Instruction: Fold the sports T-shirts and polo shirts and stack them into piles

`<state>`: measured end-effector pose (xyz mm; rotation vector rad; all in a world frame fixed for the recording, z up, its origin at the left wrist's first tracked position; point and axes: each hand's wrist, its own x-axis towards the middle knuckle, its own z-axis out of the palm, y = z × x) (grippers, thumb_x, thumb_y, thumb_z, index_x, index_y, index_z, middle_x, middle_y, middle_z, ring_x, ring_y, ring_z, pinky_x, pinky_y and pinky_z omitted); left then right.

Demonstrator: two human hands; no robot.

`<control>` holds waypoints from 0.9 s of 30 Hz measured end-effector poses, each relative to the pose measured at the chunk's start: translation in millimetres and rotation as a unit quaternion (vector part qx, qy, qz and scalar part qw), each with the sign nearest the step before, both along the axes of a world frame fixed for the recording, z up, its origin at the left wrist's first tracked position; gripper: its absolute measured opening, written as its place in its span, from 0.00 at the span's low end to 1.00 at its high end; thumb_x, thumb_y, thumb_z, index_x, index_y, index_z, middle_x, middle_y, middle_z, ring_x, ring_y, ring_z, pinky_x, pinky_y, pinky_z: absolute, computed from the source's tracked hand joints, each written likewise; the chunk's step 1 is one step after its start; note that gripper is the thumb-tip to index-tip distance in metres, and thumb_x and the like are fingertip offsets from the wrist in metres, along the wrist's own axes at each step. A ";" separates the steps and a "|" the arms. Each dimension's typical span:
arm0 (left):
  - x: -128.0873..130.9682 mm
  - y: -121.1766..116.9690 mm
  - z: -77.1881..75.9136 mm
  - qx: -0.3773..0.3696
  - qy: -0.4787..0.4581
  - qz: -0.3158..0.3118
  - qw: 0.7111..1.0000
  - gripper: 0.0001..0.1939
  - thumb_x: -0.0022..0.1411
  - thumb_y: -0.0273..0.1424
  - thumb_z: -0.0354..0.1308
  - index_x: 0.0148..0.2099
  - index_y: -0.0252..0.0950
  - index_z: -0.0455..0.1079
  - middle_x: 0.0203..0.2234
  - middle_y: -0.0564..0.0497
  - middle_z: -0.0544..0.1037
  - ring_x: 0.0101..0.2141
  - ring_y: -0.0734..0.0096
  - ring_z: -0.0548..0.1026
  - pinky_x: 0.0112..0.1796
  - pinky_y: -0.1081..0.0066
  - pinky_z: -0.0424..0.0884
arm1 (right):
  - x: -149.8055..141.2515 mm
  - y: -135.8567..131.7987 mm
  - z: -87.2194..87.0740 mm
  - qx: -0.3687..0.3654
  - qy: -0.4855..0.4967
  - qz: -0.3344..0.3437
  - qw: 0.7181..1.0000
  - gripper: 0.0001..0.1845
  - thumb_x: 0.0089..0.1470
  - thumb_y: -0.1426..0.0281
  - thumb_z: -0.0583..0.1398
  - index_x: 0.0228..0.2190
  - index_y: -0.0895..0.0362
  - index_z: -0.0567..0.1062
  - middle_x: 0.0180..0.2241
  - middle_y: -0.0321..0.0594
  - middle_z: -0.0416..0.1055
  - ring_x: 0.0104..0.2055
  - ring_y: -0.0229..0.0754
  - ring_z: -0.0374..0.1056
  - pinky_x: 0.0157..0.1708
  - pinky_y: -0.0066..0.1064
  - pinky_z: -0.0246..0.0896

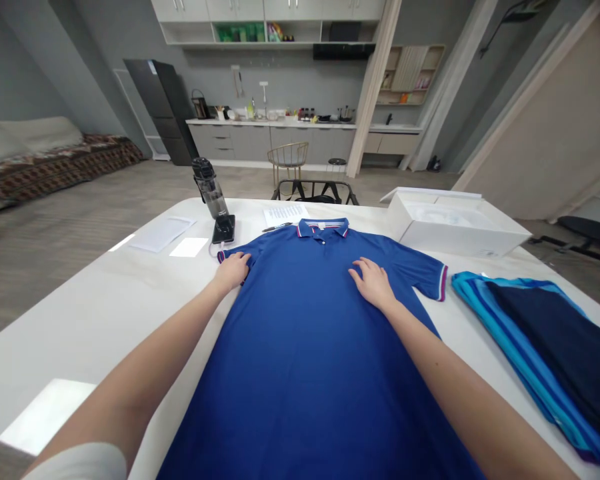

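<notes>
We have the shirt point(305, 347) spread flat, unfolded, on the surface point(105, 320) beside a folded pile point(555, 333), our right hand point(373, 283) loosely open on its front, gripping nothing, our left hand point(233, 270) curled at a sleeve point(265, 245), its grip unclear.

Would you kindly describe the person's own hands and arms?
The left hand and right hand wear no visible gloves, rings or watches. A pale sleeve shows on the left arm at the picture's bottom edge; the right arm shows no sleeve.
</notes>
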<state>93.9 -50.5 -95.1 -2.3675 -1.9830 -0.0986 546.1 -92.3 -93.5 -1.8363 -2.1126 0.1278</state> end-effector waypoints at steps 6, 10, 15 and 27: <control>-30.9 20.2 -18.1 -0.046 0.010 -0.005 0.999 0.34 0.64 0.19 0.43 0.71 0.29 0.57 0.67 0.37 0.63 0.67 0.60 0.61 0.66 0.62 0.57 | 23.1 17.9 -26.1 -0.060 -0.069 -0.014 0.996 0.36 0.68 0.45 0.44 0.68 0.47 0.60 0.71 0.43 0.49 0.73 0.62 0.42 0.65 0.70 0.34; -40.0 27.0 -12.6 -0.085 0.034 0.021 0.996 0.36 0.62 0.16 0.42 0.73 0.27 0.53 0.70 0.34 0.57 0.67 0.58 0.62 0.64 0.64 0.60 | 26.9 17.1 -29.0 -0.071 -0.082 -0.010 0.994 0.38 0.67 0.43 0.43 0.70 0.46 0.56 0.72 0.41 0.46 0.73 0.64 0.39 0.66 0.70 0.33; -19.4 30.7 -2.0 -0.081 0.030 0.094 0.992 0.31 0.65 0.17 0.40 0.69 0.22 0.58 0.66 0.28 0.62 0.64 0.49 0.66 0.61 0.56 0.64 | 23.4 15.2 -22.4 -0.086 -0.082 -0.012 0.993 0.38 0.68 0.43 0.42 0.71 0.45 0.55 0.73 0.41 0.44 0.73 0.63 0.37 0.66 0.70 0.32; 21.5 46.2 -15.4 -0.076 -0.082 0.216 0.970 0.45 0.69 0.57 0.34 0.75 0.30 0.47 0.73 0.35 0.46 0.71 0.42 0.46 0.67 0.45 0.47 | 29.5 28.0 -25.1 -0.081 -0.091 -0.037 0.992 0.39 0.67 0.42 0.40 0.71 0.46 0.55 0.72 0.41 0.45 0.73 0.62 0.38 0.67 0.67 0.34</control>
